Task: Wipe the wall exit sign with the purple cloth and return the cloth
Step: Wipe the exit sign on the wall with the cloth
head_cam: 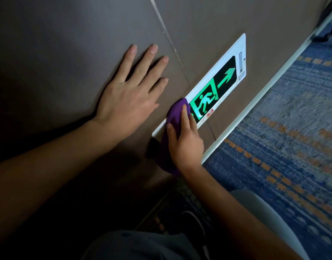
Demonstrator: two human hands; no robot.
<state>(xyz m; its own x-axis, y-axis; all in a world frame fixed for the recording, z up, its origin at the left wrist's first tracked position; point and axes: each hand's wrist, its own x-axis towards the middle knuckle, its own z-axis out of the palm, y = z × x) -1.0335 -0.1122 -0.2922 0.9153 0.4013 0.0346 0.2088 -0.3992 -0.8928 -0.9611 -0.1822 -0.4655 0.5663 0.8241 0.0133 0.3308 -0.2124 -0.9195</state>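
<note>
The exit sign (pixel 220 81) is a white-framed panel low on the brown wall, lit green with a running figure and an arrow. My right hand (pixel 185 139) presses the bunched purple cloth (pixel 175 117) against the sign's left end, covering that part of the panel. My left hand (pixel 131 91) lies flat on the wall to the left of the sign, fingers spread, holding nothing.
A white skirting strip (pixel 255 107) runs along the wall's base. Blue carpet with orange marks (pixel 285 147) covers the floor on the right. A thin metal seam (pixel 167 32) crosses the wall. My knee and a dark shoe (pixel 195 220) are at the bottom.
</note>
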